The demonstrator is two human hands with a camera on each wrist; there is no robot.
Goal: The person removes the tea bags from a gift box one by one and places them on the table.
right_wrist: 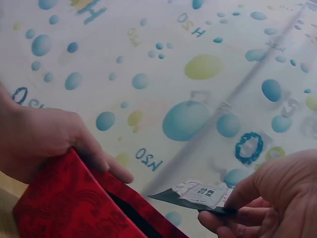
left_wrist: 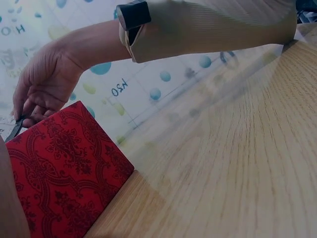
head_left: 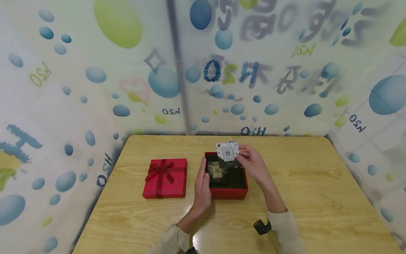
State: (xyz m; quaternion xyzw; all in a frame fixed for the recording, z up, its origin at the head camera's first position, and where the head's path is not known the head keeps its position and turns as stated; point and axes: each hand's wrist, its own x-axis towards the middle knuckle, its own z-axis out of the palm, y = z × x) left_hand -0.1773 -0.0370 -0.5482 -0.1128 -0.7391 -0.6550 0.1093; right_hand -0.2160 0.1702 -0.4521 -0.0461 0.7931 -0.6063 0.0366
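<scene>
An open red box (head_left: 229, 193) with a dark lining sits near the middle of the table. Floral patterning shows on its outer wall in the left wrist view. My left hand (head_left: 202, 187) rests along the box's left side, fingers stretched out and touching it. Above the box, my right hand (head_left: 253, 163) pinches a small flat packet (head_left: 227, 152) between thumb and fingers. The packet is dark below with a white printed top part, its edge dark in the right wrist view. Inside the box lies another packet (head_left: 217, 170) with a yellowish label.
A red lid (head_left: 176, 185) with a dark red ribbon bow (head_left: 162, 170) lies left of the box. The wooden table (head_left: 304, 176) extends to both sides. Behind it stands a pale wall covering (head_left: 206, 113) with blue and green spots.
</scene>
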